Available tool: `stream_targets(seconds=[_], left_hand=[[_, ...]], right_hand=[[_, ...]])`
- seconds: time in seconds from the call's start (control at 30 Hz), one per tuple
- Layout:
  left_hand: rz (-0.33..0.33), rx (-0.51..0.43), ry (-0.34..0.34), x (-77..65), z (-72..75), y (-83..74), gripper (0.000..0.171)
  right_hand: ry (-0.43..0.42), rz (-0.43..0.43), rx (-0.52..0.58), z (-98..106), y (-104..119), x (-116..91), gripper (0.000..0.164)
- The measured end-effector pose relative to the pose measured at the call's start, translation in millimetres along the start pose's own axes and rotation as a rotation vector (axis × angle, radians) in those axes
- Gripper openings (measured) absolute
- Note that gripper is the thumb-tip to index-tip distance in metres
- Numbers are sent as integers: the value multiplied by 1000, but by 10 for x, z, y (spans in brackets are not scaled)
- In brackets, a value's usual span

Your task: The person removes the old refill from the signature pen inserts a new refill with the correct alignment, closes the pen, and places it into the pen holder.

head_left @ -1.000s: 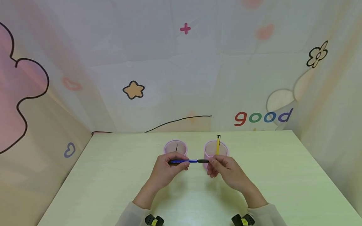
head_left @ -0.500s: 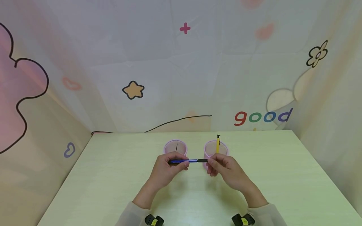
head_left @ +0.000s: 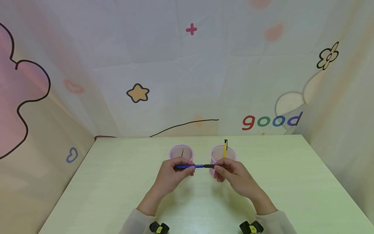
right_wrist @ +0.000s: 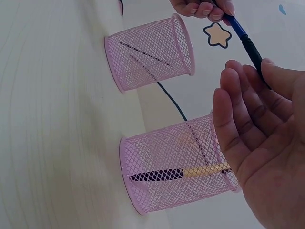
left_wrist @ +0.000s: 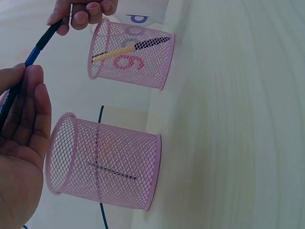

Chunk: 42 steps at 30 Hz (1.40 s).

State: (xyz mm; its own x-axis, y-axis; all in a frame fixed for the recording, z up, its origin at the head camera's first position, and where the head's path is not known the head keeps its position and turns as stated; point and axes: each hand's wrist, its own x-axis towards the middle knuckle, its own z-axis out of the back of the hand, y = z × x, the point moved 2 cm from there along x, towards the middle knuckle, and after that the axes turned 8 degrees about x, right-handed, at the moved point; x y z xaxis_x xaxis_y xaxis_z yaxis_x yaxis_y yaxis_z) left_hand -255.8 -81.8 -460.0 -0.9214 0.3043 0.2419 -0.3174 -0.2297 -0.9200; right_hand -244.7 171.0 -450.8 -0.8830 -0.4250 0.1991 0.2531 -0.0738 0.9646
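A blue pen [head_left: 199, 166] with a black grip section lies level between my hands, raised above the table. My left hand [head_left: 169, 178] pinches its blue end between thumb and fingers. At the black end, the thumb and fingertips of my right hand [head_left: 238, 178] pinch it. Just behind the hands stand two pink mesh pen cups. The left cup [left_wrist: 112, 152] holds a thin dark stick [head_left: 182, 152], perhaps a refill. In the right cup [right_wrist: 162, 195] leans a yellow pen [head_left: 225, 150] with a black lower part. My hands partly hide both cups in the head view.
The pale wooden table [head_left: 117, 191] spreads out around the hands and cups. A printed curtain [head_left: 181, 81] rises behind its back edge and along both sides.
My right hand has shifted very slightly left and upward, still gripping the pen's black end. The left hand and both cups look unmoved.
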Motion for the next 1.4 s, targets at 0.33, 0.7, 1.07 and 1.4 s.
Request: stream_targets(seconds=[0.33, 0.7, 1.07, 1.4], left_hand=[[-2, -5, 2, -1, 2, 12, 14], [-10, -7, 1, -1, 2, 15, 14], [-21, -10, 4, 6, -11, 11, 14], [-10, -19, 24, -3, -19, 8, 16]], right_hand=[[7, 29, 25, 16, -20, -1, 12], [5, 2, 27, 13, -25, -3, 14], [2, -50, -18, 1, -15, 16, 29], [18, -83, 4, -7, -24, 23, 38]])
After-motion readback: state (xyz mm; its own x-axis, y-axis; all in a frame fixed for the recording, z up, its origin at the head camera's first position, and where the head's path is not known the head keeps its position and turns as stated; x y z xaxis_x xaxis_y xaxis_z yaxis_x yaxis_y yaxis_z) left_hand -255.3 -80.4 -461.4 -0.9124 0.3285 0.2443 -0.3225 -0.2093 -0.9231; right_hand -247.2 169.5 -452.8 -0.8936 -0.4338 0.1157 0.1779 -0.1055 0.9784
